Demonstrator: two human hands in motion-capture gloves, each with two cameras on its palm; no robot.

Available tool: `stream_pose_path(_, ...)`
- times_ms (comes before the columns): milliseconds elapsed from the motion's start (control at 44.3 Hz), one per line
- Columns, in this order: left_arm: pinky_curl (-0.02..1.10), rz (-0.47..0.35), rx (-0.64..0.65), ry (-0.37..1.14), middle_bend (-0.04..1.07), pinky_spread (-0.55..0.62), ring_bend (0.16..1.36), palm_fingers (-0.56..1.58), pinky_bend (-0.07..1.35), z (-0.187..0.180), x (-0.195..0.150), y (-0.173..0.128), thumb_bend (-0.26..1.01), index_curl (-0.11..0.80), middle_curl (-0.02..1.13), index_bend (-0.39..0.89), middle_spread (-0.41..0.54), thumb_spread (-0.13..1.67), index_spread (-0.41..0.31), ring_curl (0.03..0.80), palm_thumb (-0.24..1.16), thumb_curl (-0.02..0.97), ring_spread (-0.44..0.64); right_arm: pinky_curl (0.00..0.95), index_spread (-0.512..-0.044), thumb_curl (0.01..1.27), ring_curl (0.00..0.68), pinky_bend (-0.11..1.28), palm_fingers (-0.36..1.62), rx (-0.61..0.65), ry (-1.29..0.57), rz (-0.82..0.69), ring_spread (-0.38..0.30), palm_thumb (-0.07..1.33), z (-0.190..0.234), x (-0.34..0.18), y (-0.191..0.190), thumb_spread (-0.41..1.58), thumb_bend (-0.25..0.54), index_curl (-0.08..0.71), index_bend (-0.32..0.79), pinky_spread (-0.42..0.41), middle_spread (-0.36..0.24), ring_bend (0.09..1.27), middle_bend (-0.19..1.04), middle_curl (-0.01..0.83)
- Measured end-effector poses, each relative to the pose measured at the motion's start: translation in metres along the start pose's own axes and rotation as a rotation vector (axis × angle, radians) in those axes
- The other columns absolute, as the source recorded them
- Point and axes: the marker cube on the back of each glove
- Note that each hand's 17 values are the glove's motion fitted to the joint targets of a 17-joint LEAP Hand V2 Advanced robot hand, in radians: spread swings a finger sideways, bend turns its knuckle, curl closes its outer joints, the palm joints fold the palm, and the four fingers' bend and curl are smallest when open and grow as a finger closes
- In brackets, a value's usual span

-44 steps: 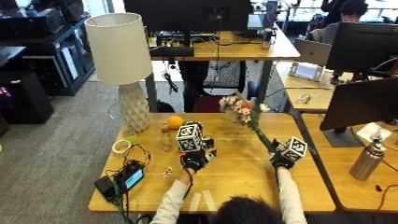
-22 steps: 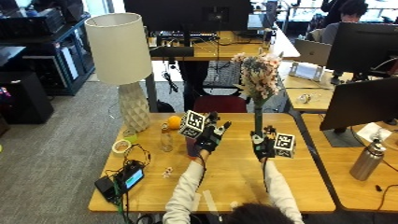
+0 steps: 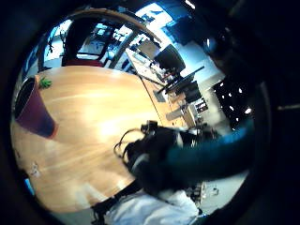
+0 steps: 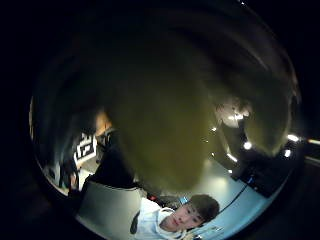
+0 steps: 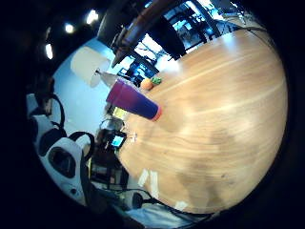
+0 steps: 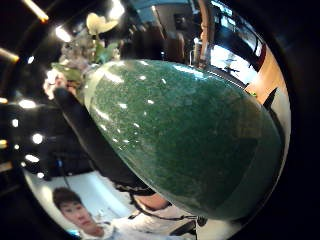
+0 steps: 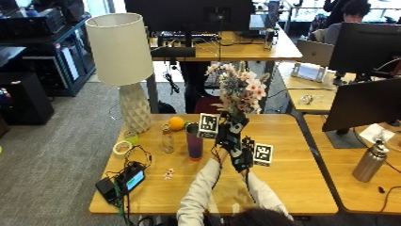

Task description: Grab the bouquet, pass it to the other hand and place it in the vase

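— So, from the outside view, where's the bouquet (image 7: pixel 238 89) now?

— Up in the air over the table (image 7: pixel 294 183), upright, blooms at the top. My two hands meet on the stems just below the flowers: the left hand (image 7: pixel 228 133) higher, fingers curled toward the stems, and the right hand (image 7: pixel 242 157) just beneath it, gripping the lower stem. I judge this to be the handover itself. The purple vase (image 7: pixel 195 141) stands just left of my hands, near an orange (image 7: pixel 177 123) and a small bottle (image 7: pixel 166 140).

— And the palm views?

— My left little-finger side shows the vase (image 3: pixel 33 111) standing on the wood with a gloved hand (image 3: pixel 154 159) below it. The left thumb side is filled by a dim greenish mass very close to the palm; I can't tell what it is. My right little-finger side sees the vase (image 5: pixel 133 106) with the orange (image 5: pixel 146 84) behind it. The right thumb side is filled by green wrap, the flowers (image 6: pixel 80 55) beyond.

— How will it handle?

— Light but top-heavy, I'd judge; petals bruise easily and the stems look stiff. Best held low on the wrapped stems, never the blooms, and lowered straight into the vase mouth.
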Motion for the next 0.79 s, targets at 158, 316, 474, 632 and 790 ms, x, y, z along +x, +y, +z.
stream_pose_path(158,0.33,0.028,0.155,-0.052,0.32,-0.12,0.62,1.14,0.46,-0.011,-0.011,-0.006,0.04,0.307,0.34,0.16,-0.098,0.94,-0.100,0.274,0.32,0.329,-0.16,0.510,-0.198,0.69,0.554,0.77,1.38,-0.015,-0.051,-0.189,-0.182,1.02,0.016,-0.004,0.006,0.56,-0.027,0.608,0.43,-0.237,-0.137,1.02,0.84,0.635)
stream_pose_path(316,0.40,0.337,0.212,0.039,0.63,-0.34,0.74,1.53,0.49,-0.031,0.009,-0.015,0.16,0.410,0.50,0.34,-0.266,0.63,-0.255,0.388,0.70,0.488,-0.32,0.507,-0.195,0.71,0.552,0.76,1.36,-0.161,-0.032,0.074,-0.186,1.00,0.025,-0.011,0.022,0.53,-0.033,0.616,0.41,-0.245,-0.135,1.02,0.84,0.632)
stream_pose_path(474,0.43,0.154,0.320,-0.220,0.73,-0.40,0.81,1.50,0.57,-0.077,0.024,-0.043,0.11,0.483,0.55,0.46,-0.325,0.48,-0.329,0.437,0.74,0.553,-0.37,0.474,-0.199,0.67,0.503,0.76,1.11,-0.258,-0.069,-0.105,-0.170,0.84,0.014,-0.026,0.012,0.62,-0.068,0.553,0.15,-0.268,-0.121,0.90,0.65,0.561)
stream_pose_path(632,0.45,0.172,0.433,-0.264,0.78,-0.42,0.84,1.45,0.62,-0.120,0.056,-0.072,0.06,0.526,0.58,0.51,-0.345,0.40,-0.361,0.464,0.77,0.607,-0.39,0.430,-0.210,0.56,0.460,0.59,0.91,-0.199,-0.025,-0.157,-0.120,0.64,-0.011,-0.005,-0.005,0.86,-0.067,0.475,0.10,-0.115,-0.090,0.77,0.56,0.523)
stream_pose_path(790,0.46,0.200,0.553,-0.301,0.81,-0.43,0.87,1.42,0.64,-0.164,0.071,-0.101,0.02,0.556,0.59,0.53,-0.356,0.36,-0.376,0.479,0.79,0.652,-0.40,0.386,-0.209,0.51,0.426,0.52,0.95,-0.159,-0.001,-0.021,-0.102,0.59,-0.035,0.010,-0.013,0.96,-0.036,0.423,0.10,-0.039,-0.079,0.70,0.50,0.494)
